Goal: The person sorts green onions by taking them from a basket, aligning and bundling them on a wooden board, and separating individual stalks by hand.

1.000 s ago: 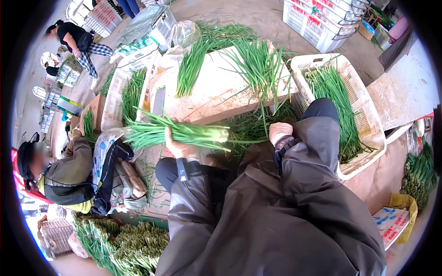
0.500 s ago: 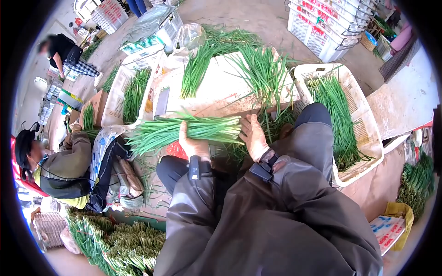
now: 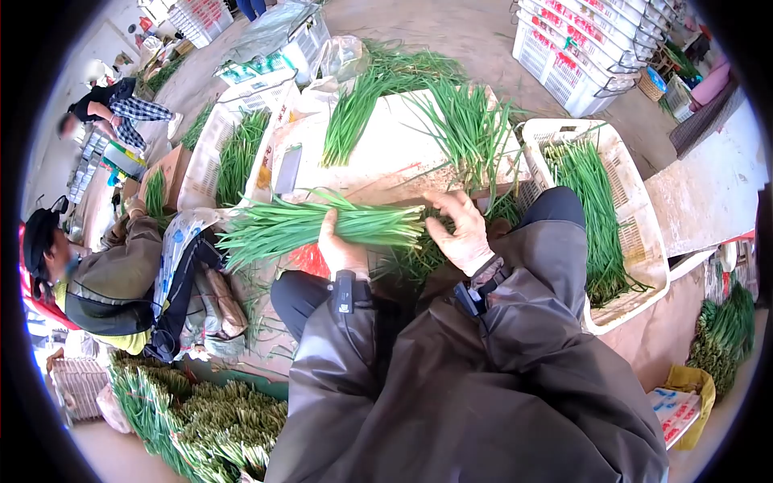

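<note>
My left hand (image 3: 341, 246) is closed around a bundle of garlic chives (image 3: 282, 228), thumb on top. The bundle lies sideways above my lap, its green leaf tips to the left and its pale cut ends to the right. Close to those cut ends is my right hand (image 3: 461, 233), fingers bent and apart, with nothing visible in it. On the white work board (image 3: 386, 143) in front of me rest two loose heaps of chives, a left heap (image 3: 348, 121) and a right heap (image 3: 467, 129). A phone-like flat object (image 3: 287, 168) lies at the board's left edge.
At my right stands a white crate (image 3: 651, 241) holding chives; another crate (image 3: 197, 173) is at the left. A seated person (image 3: 113, 274) works on my left, and another person (image 3: 113, 109) bends behind. Bundled chives (image 3: 217, 419) are piled at lower left. Stacked crates (image 3: 555, 64) stand ahead.
My right hand has drawn back slightly to the right from the cut ends, its fingers now curled. My left hand still holds the bundle. The person at the back has bent lower.
</note>
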Tool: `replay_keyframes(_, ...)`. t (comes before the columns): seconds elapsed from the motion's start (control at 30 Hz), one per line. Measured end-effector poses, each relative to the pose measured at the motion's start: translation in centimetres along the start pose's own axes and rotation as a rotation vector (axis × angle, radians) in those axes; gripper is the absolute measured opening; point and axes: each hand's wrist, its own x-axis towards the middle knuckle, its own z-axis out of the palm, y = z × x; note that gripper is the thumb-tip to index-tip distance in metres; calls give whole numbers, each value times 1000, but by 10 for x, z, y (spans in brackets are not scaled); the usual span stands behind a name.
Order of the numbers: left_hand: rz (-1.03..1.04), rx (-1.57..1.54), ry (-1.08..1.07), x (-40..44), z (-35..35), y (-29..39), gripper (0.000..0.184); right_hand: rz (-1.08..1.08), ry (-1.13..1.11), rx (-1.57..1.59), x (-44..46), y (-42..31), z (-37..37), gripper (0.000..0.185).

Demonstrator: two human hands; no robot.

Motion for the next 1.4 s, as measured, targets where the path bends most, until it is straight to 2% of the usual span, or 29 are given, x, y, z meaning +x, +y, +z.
replay_keyframes(0.03,12,18,0,2,0,-1,35,-133,-14,-82,2,-3,0,47)
replay_keyframes(0.07,20,12,-4,5,-2,-3,35,-218,-5,-181,3,0,3,36)
replay_keyframes(0.17,12,-2,-14,12,-7,-8,33,-245,-16,-332,-6,22,12,24)
replay_keyframes(0.2,-7,-8,-15,12,-7,-8,33,-245,5,-284,-4,21,11,14)
replay_keyframes(0.3,-1,11,-6,11,-7,-10,34,-21,62,-187,-4,22,9,10)
replay_keyframes(0.37,15,8,10,7,-2,-7,35,226,127,4,-9,51,13,9)
replay_keyframes(0.43,20,-24,36,-6,7,2,36,344,-98,-359,-11,70,-1,19)
replay_keyframes(0.47,14,-20,41,-2,5,4,39,337,-226,-318,-17,81,-5,37)
replay_keyframes(0.5,18,-34,39,-1,5,6,39,424,-388,-125,-20,77,-8,56)
replay_keyframes(0.57,26,-64,34,2,4,7,39,616,-695,121,-24,71,-2,72)
replay_keyframes(0.63,18,-76,4,4,2,6,40,856,-744,447,-33,54,14,77)
replay_keyframes(0.67,15,-81,-3,4,2,4,40,895,-737,562,-41,55,24,73)
replay_keyframes(0.7,12,-85,-9,4,2,3,40,967,-600,723,-44,41,30,60)
replay_keyframes(0.77,17,-81,0,5,1,1,40,1035,-560,761,-44,36,36,32)
replay_keyframes(0.87,36,-91,1,10,-3,0,41,897,-606,850,-51,57,36,29)
replay_keyframes(0.97,9,-129,8,15,-10,7,36,689,-1006,142,-32,53,14,28)
replay_keyframes(1.0,-7,-145,13,15,-12,9,34,592,-1062,-315,-34,60,16,24)
replay_keyframes(1.03,4,-148,23,12,-9,11,37,473,-1081,-771,-38,68,19,27)
replay_keyframes(1.07,14,-149,31,9,-6,12,39,505,-1045,-856,-46,75,13,33)
replay_keyframes(1.1,24,-152,37,8,-3,12,41,537,-906,-881,-52,65,10,35)
replay_keyframes(1.17,34,-143,22,10,-5,12,41,464,-939,-562,-43,55,5,39)
replay_keyframes(1.2,33,-143,25,6,1,12,41,280,-839,-360,-53,75,18,41)
replay_keyframes(1.23,32,-143,24,3,4,11,41,781,-903,231,-33,42,14,35)
replay_keyframes(1.3,41,-121,5,3,6,9,41,924,-728,644,-38,30,29,29)
replay_keyframes(1.4,42,-104,-43,7,3,2,40,1039,-448,854,-40,19,43,22)
